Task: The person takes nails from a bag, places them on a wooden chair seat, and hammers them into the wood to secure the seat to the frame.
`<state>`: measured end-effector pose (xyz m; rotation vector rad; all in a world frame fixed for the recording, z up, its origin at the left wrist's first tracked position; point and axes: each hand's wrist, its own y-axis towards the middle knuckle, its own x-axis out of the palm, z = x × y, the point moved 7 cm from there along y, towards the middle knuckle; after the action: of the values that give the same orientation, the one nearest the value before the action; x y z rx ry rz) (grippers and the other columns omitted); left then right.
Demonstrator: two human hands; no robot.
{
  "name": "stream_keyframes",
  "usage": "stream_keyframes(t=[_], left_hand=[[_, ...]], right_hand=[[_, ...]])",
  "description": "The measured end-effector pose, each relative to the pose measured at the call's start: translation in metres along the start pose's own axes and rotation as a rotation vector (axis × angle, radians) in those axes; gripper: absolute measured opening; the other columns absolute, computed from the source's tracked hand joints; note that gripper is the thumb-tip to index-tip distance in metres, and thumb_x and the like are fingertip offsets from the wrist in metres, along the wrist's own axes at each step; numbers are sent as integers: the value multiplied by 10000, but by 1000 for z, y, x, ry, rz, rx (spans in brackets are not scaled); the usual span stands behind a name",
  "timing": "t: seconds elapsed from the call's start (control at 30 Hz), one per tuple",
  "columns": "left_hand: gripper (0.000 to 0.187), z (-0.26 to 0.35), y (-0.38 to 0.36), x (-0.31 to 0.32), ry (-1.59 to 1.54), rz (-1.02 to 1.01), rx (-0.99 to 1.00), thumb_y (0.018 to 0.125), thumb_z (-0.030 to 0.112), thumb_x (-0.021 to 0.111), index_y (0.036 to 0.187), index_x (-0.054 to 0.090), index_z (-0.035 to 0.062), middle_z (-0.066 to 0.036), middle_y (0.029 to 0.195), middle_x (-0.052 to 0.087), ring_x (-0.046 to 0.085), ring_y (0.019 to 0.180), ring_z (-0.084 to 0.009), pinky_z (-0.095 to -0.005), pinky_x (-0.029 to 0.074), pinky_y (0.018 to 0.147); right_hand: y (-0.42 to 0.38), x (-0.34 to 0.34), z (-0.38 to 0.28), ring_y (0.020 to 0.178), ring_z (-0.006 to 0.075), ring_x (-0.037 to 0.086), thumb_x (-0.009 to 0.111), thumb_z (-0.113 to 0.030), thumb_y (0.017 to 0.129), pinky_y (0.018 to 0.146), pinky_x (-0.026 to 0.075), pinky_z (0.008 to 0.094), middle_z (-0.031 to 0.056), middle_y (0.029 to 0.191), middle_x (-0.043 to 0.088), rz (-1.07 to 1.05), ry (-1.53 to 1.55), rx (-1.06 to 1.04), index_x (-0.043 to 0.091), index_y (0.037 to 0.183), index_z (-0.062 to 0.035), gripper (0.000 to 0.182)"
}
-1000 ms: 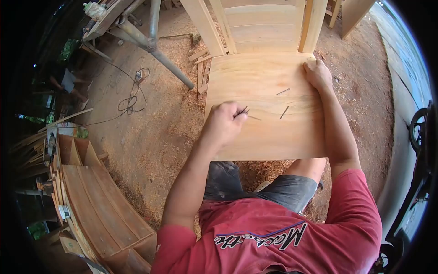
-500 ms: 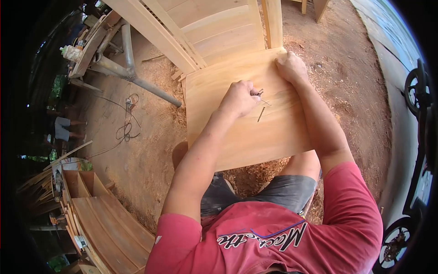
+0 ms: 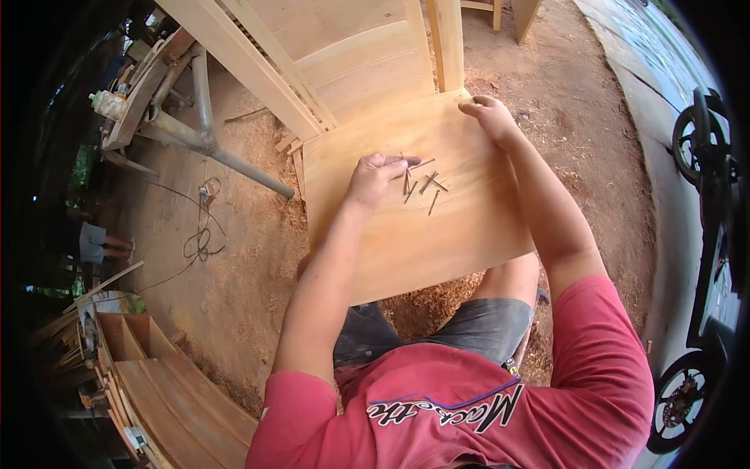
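Observation:
A pale, flat wooden panel [image 3: 406, 250] lies level over my knees, joined at its far side to an upright slatted wooden back [image 3: 351, 62]. Above its middle, my left hand [image 3: 376, 178] pinches thin nails [image 3: 423, 163] loosely between thumb and fingers; how many is hard to see. Several loose nails [image 3: 433, 184] lie scattered on the panel just right of those fingertips. My right hand [image 3: 494, 121] is closed over the panel's far right edge near the corner post, its fingertips partly hidden.
At the left stands a workbench [image 3: 148, 102] on a metal pipe leg [image 3: 250, 172], with a cord [image 3: 205, 234] on the dusty ground. A wooden cabinet-like piece [image 3: 172, 391] lies lower left. A person's legs [image 3: 101, 242] show farther left. A wheeled vehicle [image 3: 691, 383] stands at right.
My left hand has moved slightly left and loosened, and more nails have come out of it onto the panel. My right hand stays at the edge with its fingers shifted.

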<state>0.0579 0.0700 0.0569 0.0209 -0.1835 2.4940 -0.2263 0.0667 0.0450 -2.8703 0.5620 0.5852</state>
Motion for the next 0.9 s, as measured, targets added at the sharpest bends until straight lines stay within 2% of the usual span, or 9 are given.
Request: stream_keyframes(t=[0.07,0.1,0.17,0.23,0.33,0.43,0.53,0.73,0.9], left_hand=[[110,-16,5,-10,-84,-8,52,922,59,618,966,699,-1,-138,1116,731,657,1062,-185,-336,477,979],[59,-19,6,-15,-173,4,98,927,51,614,910,665,26,-172,1133,720,658,1087,-213,-378,476,1004],[122,-16,-4,-13,-104,33,129,942,56,595,993,684,-10,-155,1071,730,671,1019,-194,-353,518,936],[147,-13,2,-11,-55,46,176,947,56,588,1015,687,-29,-136,1005,730,679,932,-172,-318,543,864],[166,-11,0,-15,28,80,153,926,38,602,1037,653,-75,-153,1001,714,684,834,-164,-290,562,776],[102,-12,0,-16,-98,111,211,915,3,587,989,532,-41,-200,1104,673,685,816,-192,-310,563,744],[159,-14,2,-16,-117,48,230,917,-11,580,962,429,4,-225,1152,637,686,810,-216,-326,562,719],[77,-21,-5,-22,-145,99,194,972,52,573,912,529,32,-142,1028,667,632,693,-129,-263,516,629],[109,-25,-6,-26,-61,69,270,996,67,563,896,582,26,-109,992,671,601,662,-101,-246,497,601]], right_hand=[[-7,-7,50,1099,252,615,508,-439,1012,966,468,378,175,1310,605,-289,655,171,505,1397,7,590],[-30,-22,82,1039,257,621,472,-506,1014,934,482,389,177,1300,602,-289,634,292,478,1417,1,647],[-82,-65,166,959,247,644,510,-529,993,813,525,396,174,1230,637,-75,315,418,510,1396,-22,647],[-161,-114,264,970,261,686,678,-340,894,864,523,368,173,1044,727,345,-207,270,690,1141,14,432],[-368,-111,428,1093,396,654,671,-342,830,951,499,424,274,1083,697,727,-177,1066,704,1053,56,458],[-520,-46,397,1133,415,621,677,-339,804,984,480,476,283,1164,652,661,-263,1274,622,1145,45,517],[-576,10,368,1166,399,612,755,-374,766,992,491,463,257,1190,650,660,-251,1320,629,1196,16,594],[-577,73,380,1344,391,456,784,-355,769,1079,434,475,233,1454,452,359,-192,1430,453,1390,6,791],[-550,57,365,1335,379,452,768,-303,785,1077,434,470,206,1398,463,475,-307,1365,425,1385,-15,749]])
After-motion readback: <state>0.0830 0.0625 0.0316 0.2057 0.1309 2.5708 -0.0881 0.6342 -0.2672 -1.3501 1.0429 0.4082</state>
